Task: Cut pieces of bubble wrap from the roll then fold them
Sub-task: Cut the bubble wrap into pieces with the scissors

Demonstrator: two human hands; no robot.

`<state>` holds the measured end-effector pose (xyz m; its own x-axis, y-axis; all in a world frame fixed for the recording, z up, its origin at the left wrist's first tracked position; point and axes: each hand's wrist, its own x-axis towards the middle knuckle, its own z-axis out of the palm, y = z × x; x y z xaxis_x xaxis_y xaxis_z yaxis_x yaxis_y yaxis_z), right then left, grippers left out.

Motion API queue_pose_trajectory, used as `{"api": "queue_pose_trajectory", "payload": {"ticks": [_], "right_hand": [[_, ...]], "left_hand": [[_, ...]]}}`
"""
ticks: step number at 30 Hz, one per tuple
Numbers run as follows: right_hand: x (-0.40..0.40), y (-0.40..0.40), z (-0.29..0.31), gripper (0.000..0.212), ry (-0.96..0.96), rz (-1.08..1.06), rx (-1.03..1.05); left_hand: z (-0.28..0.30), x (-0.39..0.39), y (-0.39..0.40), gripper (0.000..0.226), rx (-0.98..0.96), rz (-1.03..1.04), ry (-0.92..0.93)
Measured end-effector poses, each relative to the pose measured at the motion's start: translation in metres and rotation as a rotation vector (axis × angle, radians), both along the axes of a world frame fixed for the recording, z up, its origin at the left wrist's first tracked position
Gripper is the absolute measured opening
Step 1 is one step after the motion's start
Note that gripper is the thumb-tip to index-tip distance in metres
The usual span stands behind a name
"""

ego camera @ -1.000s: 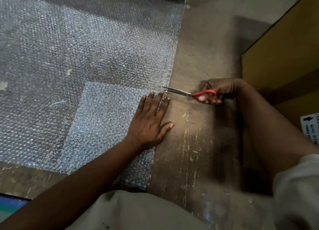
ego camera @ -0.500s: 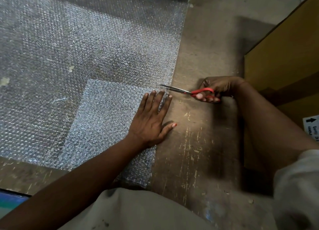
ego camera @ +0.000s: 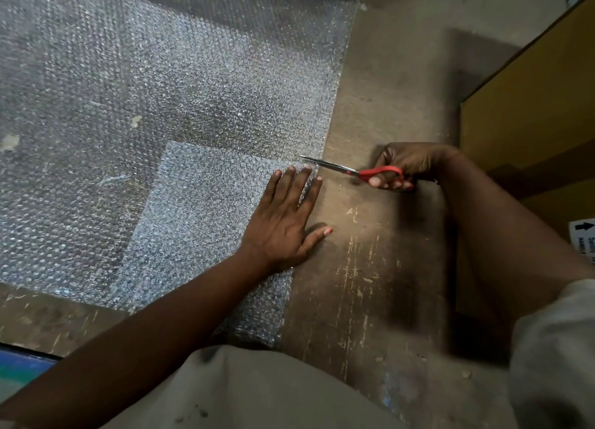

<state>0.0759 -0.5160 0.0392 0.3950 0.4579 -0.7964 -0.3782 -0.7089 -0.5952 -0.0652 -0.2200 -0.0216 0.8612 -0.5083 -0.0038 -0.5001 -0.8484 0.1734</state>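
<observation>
The left hand lies flat, fingers straight and spread, pressing down on a smaller, denser-looking piece of bubble wrap that lies on top of the large sheet of bubble wrap. The large sheet spreads across the floor ahead and to the left of this hand. The right hand is well to the right of the left hand, fingers curled through the red handles of the scissors. The scissor blades point left, tips at the right edge of the wrap, just beyond the left hand's fingertips; whether the blades are parted cannot be told. A cardboard box stands just right of the right hand, with a white label low on its side
</observation>
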Motion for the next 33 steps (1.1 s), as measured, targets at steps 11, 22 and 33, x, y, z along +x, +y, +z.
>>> {"api": "queue_pose_trajectory", "payload": {"ticks": [11, 22, 33], "right_hand": [[-0.003, 0.002, -0.002, 0.045, -0.019, -0.063, 0.023], [0.003, 0.014, 0.003, 0.063, -0.033, -0.021, 0.006], [0.007, 0.016, 0.001, 0.053, -0.053, -0.002, -0.042]], "left_hand": [[-0.001, 0.001, 0.0, 0.088, 0.016, -0.011, 0.007], [0.0, 0.002, 0.0, 0.09, 0.005, -0.004, 0.007], [-0.002, 0.002, 0.0, 0.09, -0.014, -0.002, 0.002]]}}
